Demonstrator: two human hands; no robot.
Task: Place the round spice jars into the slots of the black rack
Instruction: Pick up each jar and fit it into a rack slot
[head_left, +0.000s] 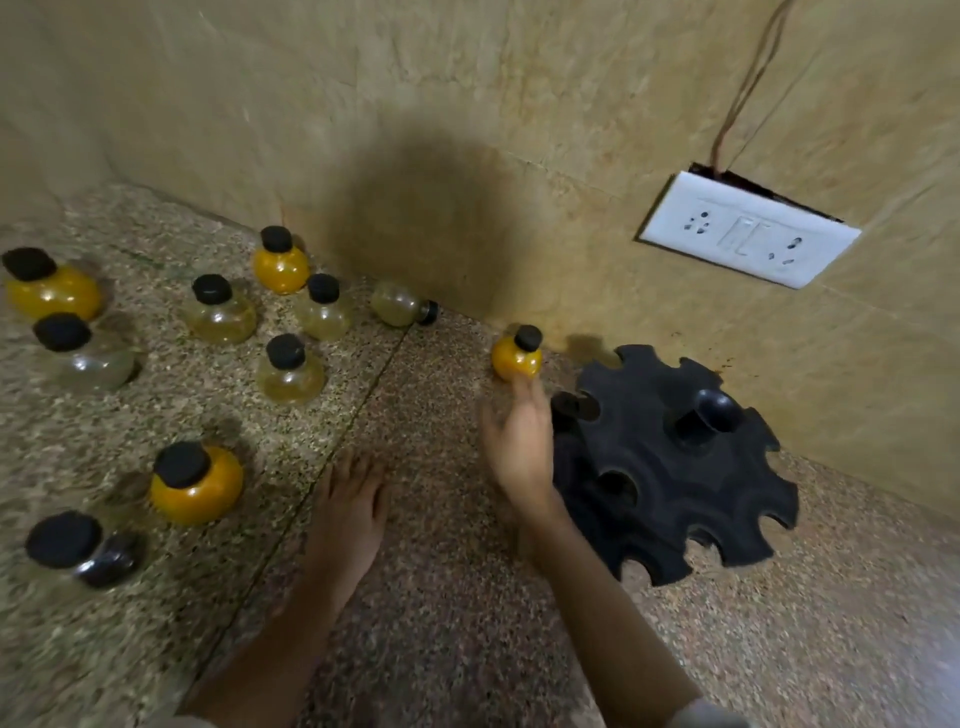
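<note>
Nearest the camera, both forearms reach out over the speckled stone desk (447, 639). The left hand (349, 501) lies flat on the desk, palm down, fingers straight, holding nothing.

The right hand (519, 449) is blurred and stretched forward, fingers spread and uncurled; its fingertips (524, 387) meet the near side of a small orange jar (516, 361); no grip is formed. The two hands are apart.

The black rack (675, 483) sits just right of the right hand, close to the wall (467, 104); no jar is visible in any slot. The small orange jar stands upright on the desk just left of the rack.

Judgement: the task is at its first placement, in the reach-and-grasp step. The next move calls for closing the fingers round the round body below the black cap, lifting, carrying right, and seating the jar in a free slot; a loose pinch on the smooth body may let it slip or roll.

Left of the hands, other capped jars stand on the desk; the nearest are a dark jar (83, 551) and a large orange jar (197, 486). Farther back, a pale jar (400, 304) lies on its side by the wall. On the wall beyond is a white socket plate (748, 231).
</note>
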